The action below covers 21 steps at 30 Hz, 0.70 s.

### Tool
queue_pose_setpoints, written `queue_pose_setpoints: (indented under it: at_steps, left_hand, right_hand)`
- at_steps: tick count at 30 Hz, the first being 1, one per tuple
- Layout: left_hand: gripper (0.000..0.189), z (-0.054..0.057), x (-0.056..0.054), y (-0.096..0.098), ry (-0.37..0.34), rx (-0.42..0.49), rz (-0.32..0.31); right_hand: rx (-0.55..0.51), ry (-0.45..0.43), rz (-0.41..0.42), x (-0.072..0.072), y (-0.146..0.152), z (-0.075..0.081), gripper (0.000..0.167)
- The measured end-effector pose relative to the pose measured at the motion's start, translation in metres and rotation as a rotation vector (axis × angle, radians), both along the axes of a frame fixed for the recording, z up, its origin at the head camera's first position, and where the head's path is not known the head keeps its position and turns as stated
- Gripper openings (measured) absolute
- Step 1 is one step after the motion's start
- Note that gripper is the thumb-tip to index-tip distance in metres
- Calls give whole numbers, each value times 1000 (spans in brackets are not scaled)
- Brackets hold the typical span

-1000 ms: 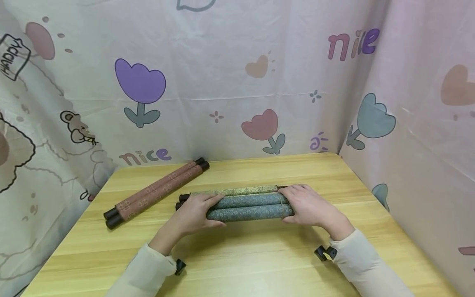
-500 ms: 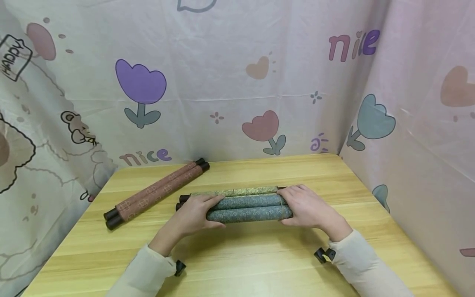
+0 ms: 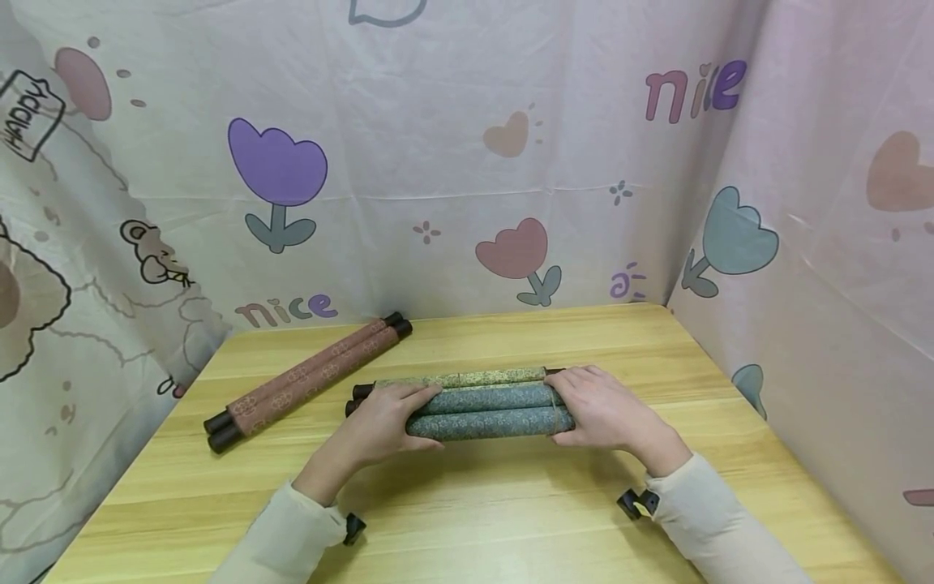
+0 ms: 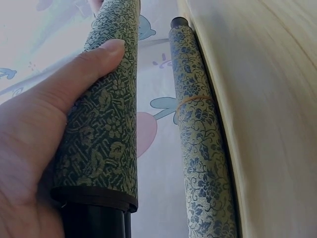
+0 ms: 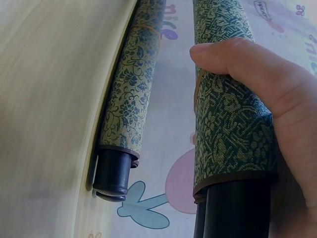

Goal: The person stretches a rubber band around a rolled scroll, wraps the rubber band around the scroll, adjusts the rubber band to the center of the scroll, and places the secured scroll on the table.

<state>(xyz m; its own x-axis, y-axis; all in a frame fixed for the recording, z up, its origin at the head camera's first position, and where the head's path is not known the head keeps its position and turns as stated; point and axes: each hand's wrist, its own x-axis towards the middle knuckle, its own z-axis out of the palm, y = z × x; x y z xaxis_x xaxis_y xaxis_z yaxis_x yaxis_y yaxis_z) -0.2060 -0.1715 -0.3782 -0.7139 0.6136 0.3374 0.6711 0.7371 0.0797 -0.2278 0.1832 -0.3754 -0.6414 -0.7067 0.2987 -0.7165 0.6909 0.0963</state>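
Both hands grip a blue-green patterned hanging scroll, rolled up from both ends into two parallel rolls. My left hand holds its left part, thumb along the near side and fingers over the top. On the right part, my right hand grips in the same way, beside a thin cord. The wrist views show the blue-green scroll raised off the tabletop, its dark roller ends sticking out. Just behind it lies a yellow floral scroll on the table, tied with a thin band and partly hidden by the hands.
A red-brown scroll with black roller ends lies slanted at the back left of the wooden table. A patterned curtain closes off the back and both sides. Dark wrist fittings show below the sleeves.
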Motion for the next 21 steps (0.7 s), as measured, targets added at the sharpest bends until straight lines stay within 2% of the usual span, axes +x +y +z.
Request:
queue_pose_setpoints:
  at_steps: [6, 13, 21]
  left_hand:
    - [82, -1, 0, 0, -11, 8, 1]
    - [82, -2, 1, 3, -19, -3, -21]
    - [83, -4, 3, 6, -37, -10, -14]
  right_hand:
    - [8, -1, 7, 0, -1, -1, 79]
    - [9, 13, 60, 3, -8, -2, 79]
    - [19, -14, 20, 8, -13, 0, 89]
